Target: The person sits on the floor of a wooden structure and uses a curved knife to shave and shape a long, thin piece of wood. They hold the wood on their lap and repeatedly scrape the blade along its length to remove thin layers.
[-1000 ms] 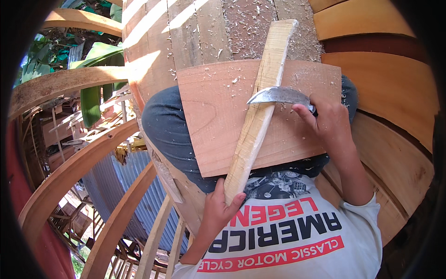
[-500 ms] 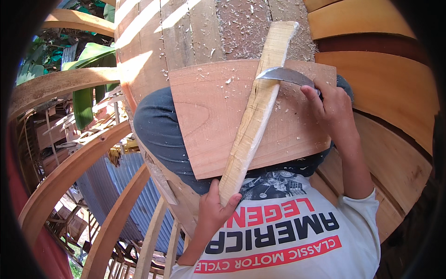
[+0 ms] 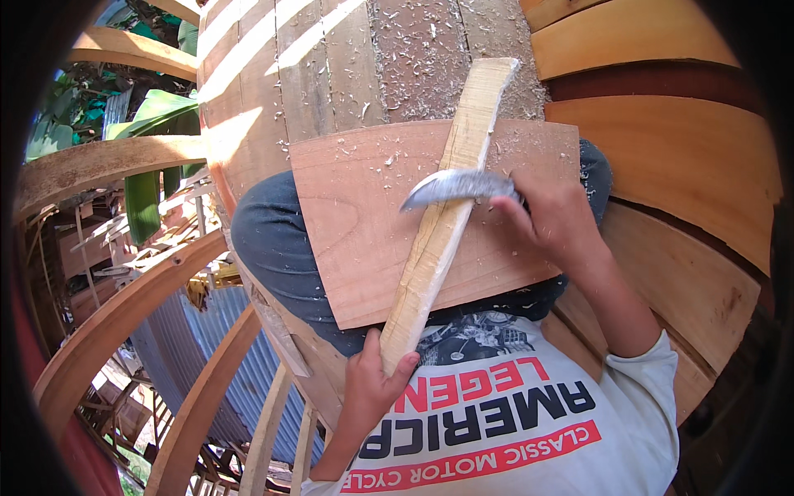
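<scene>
A long pale strip of wood [image 3: 447,215] lies slantwise over a flat reddish board [image 3: 347,248] that rests across my lap. My left hand [image 3: 376,376] is closed around the strip's near end, by my shirt. In my right hand [image 3: 554,215] is a curved knife [image 3: 455,188], its handle mostly hidden by my fingers. The blade, slightly blurred, crosses the strip about midway, its tip pointing left. I cannot tell how deep its edge bites. Wood shavings lie on the board near the strip.
Planks [image 3: 331,74] strewn with shavings stretch ahead of me. Curved timber ribs [image 3: 124,310] rise at left, with corrugated metal sheets [image 3: 240,355] and banana leaves [image 3: 145,202] beyond them. Broad curved boards [image 3: 662,157] stand at right.
My right hand has brought the knife down along the strip toward me and a little left. The left hand keeps its hold; the strip's far end appears slightly lower and left.
</scene>
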`<act>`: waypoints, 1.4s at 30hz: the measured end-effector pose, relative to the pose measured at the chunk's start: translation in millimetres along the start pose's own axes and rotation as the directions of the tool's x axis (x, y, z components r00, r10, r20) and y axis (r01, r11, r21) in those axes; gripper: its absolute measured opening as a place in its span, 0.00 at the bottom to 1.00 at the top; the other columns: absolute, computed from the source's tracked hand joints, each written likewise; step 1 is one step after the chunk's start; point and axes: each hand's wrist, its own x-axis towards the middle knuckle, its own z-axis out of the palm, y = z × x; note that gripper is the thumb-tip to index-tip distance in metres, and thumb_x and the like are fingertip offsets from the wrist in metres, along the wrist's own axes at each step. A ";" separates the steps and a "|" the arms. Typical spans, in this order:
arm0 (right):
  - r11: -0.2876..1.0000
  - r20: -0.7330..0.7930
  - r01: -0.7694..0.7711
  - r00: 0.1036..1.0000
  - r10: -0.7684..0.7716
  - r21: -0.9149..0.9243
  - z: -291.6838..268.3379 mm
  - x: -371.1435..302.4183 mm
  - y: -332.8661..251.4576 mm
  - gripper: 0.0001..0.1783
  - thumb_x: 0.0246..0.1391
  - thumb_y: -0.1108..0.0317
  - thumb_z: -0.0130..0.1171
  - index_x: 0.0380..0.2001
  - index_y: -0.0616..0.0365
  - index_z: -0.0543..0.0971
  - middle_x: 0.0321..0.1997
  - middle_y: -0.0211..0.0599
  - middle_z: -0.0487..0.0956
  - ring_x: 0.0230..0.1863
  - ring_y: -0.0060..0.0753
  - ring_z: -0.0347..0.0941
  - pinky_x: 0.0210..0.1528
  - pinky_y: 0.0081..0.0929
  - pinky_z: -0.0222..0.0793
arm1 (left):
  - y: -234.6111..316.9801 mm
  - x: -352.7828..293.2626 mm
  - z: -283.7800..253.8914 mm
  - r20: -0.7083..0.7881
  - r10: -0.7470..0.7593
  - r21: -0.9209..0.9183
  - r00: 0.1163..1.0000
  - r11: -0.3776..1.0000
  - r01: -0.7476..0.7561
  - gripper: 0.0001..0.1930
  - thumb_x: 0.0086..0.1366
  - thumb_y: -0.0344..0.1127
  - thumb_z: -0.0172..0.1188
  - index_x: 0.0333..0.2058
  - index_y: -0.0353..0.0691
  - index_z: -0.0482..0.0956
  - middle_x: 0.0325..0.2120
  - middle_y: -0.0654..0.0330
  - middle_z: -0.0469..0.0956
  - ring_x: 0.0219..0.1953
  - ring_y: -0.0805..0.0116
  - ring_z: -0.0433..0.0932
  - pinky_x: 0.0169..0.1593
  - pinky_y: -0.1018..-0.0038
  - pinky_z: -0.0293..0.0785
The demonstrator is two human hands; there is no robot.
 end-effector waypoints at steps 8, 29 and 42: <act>0.997 0.098 -0.077 0.992 0.074 0.032 -15.0 2.8 6.3 0.29 0.59 0.43 0.50 0.23 0.60 0.76 0.18 0.50 0.76 0.23 0.53 0.75 0.26 0.40 0.69 | 11.7 2.8 -0.9 -0.036 -0.013 -0.023 0.999 1.000 0.012 0.24 0.60 0.52 0.62 0.33 0.32 0.68 0.20 0.42 0.76 0.27 0.44 0.80 0.27 0.64 0.73; 0.998 -0.545 -0.050 0.836 0.064 0.040 -85.5 -37.9 11.7 0.15 0.57 0.57 0.59 0.33 0.60 0.74 0.25 0.42 0.75 0.25 0.45 0.76 0.25 0.33 0.70 | 104.7 12.6 -39.3 -0.180 0.416 0.404 0.891 0.857 -0.319 0.24 0.48 0.45 0.73 0.31 0.34 0.71 0.17 0.47 0.75 0.21 0.50 0.79 0.24 0.66 0.71; 0.991 -0.522 0.091 0.843 -0.130 -0.101 -81.6 -32.8 8.7 0.18 0.58 0.52 0.56 0.26 0.56 0.75 0.19 0.37 0.72 0.20 0.43 0.74 0.21 0.34 0.68 | 101.1 2.6 -47.8 -0.304 0.480 0.474 0.823 0.825 -0.307 0.24 0.46 0.44 0.73 0.24 0.35 0.65 0.14 0.52 0.67 0.16 0.61 0.68 0.23 0.69 0.64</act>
